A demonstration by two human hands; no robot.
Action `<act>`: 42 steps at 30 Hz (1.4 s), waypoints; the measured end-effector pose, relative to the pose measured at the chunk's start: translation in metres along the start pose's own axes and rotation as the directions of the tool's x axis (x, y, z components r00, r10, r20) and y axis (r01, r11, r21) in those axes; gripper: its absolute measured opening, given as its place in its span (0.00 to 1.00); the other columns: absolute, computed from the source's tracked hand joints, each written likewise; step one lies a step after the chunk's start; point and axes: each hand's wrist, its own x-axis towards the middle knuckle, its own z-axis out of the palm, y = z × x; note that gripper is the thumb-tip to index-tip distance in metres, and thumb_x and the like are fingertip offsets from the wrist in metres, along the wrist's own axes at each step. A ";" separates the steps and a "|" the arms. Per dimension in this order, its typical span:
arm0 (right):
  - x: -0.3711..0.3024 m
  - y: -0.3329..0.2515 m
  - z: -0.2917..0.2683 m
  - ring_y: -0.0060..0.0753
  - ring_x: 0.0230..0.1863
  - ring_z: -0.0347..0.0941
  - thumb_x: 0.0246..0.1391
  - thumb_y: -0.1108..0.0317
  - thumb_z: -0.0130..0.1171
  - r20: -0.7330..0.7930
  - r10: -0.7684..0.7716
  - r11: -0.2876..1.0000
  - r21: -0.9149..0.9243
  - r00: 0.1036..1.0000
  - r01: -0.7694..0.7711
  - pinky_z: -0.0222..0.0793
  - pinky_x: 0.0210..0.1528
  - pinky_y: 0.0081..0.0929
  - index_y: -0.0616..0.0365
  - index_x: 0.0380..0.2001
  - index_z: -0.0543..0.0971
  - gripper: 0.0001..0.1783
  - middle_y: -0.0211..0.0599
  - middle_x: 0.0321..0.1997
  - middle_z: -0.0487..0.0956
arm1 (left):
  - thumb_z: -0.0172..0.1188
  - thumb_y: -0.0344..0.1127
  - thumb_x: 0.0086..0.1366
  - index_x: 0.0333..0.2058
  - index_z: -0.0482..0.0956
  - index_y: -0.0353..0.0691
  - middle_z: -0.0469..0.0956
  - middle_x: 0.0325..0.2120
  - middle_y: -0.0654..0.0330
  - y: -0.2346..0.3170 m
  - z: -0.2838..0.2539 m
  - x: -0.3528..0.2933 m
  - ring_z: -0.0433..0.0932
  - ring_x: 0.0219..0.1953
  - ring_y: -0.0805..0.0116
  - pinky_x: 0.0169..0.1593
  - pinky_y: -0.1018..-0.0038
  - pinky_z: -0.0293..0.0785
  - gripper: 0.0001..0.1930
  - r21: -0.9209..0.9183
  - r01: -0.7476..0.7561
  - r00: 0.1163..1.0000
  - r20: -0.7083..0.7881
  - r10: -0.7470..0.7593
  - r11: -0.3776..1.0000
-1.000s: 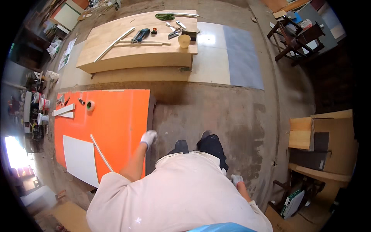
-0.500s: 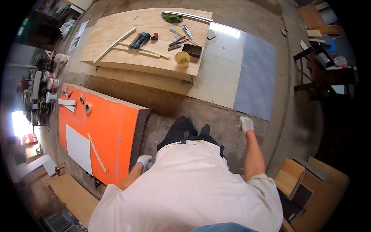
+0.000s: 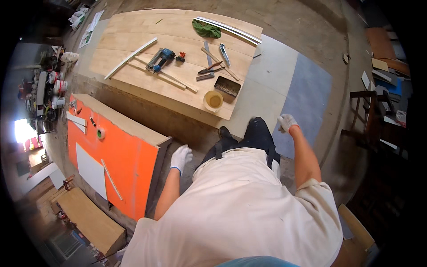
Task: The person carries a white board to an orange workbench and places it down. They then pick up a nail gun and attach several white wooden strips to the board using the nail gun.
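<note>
Left hand half-open, apparently empty, beside orange panel; right hand likewise, near blue-grey sheet. Yellowish cup near edge of wooden surface: a knock could tip it.

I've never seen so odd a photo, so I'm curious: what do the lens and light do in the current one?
Head view, upper part: fisheye distortion bows the far edge of the pale wooden panel. Head view, left rim: a white glare patch hides detail. Head view, middle: dark shadow lies between that panel and the flat orange board; the white-gloved left hand looks fairly sharp.
</note>
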 end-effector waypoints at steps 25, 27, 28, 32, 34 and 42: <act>0.527 -0.373 -0.098 0.54 0.46 0.86 0.60 0.64 0.63 -0.137 -0.691 0.601 -0.655 0.710 0.459 0.83 0.51 0.51 0.53 0.36 0.87 0.08 0.46 0.45 0.88 | 0.59 0.39 0.81 0.70 0.76 0.33 0.86 0.57 0.48 0.211 0.319 -0.105 0.86 0.56 0.58 0.59 0.63 0.84 0.25 -0.072 0.682 0.670 -0.334 -0.662 0.727; 0.512 -0.380 -0.126 0.53 0.46 0.84 0.57 0.65 0.65 -0.246 -0.689 0.674 -0.564 0.682 0.477 0.81 0.52 0.50 0.54 0.35 0.86 0.07 0.47 0.42 0.86 | 0.58 0.39 0.81 0.70 0.75 0.33 0.86 0.56 0.48 0.209 0.307 -0.103 0.87 0.52 0.57 0.58 0.62 0.84 0.26 -0.280 0.611 0.648 -0.360 -0.671 0.741; 0.515 -0.374 -0.134 0.53 0.47 0.84 0.57 0.64 0.66 -0.274 -0.709 0.662 -0.576 0.650 0.479 0.81 0.52 0.49 0.55 0.35 0.86 0.07 0.47 0.41 0.86 | 0.58 0.39 0.81 0.71 0.75 0.32 0.86 0.55 0.48 0.207 0.303 -0.102 0.87 0.51 0.56 0.57 0.62 0.84 0.26 -0.386 0.559 0.636 -0.367 -0.679 0.733; 0.549 -0.330 -0.148 0.57 0.51 0.83 0.59 0.65 0.65 -0.284 -0.661 0.705 -0.552 0.695 0.445 0.81 0.56 0.51 0.57 0.40 0.84 0.10 0.52 0.45 0.85 | 0.60 0.41 0.81 0.70 0.74 0.29 0.86 0.53 0.48 0.211 0.292 -0.085 0.87 0.49 0.58 0.53 0.63 0.87 0.27 -0.366 0.504 0.685 -0.383 -0.620 0.783; 0.553 -0.338 -0.145 0.58 0.52 0.83 0.60 0.65 0.65 -0.253 -0.623 0.714 -0.570 0.740 0.407 0.81 0.57 0.52 0.58 0.43 0.84 0.11 0.54 0.48 0.85 | 0.59 0.40 0.81 0.70 0.74 0.28 0.86 0.53 0.49 0.212 0.301 -0.082 0.87 0.48 0.59 0.53 0.63 0.87 0.27 -0.349 0.517 0.688 -0.373 -0.622 0.781; 0.542 -0.375 -0.151 0.59 0.56 0.84 0.61 0.62 0.68 0.016 -0.486 0.624 -0.693 0.874 0.360 0.82 0.60 0.50 0.57 0.43 0.86 0.12 0.58 0.50 0.86 | 0.57 0.41 0.82 0.70 0.73 0.26 0.85 0.54 0.47 0.173 0.334 -0.093 0.88 0.48 0.61 0.53 0.66 0.86 0.27 -0.395 0.527 0.694 -0.312 -0.649 0.753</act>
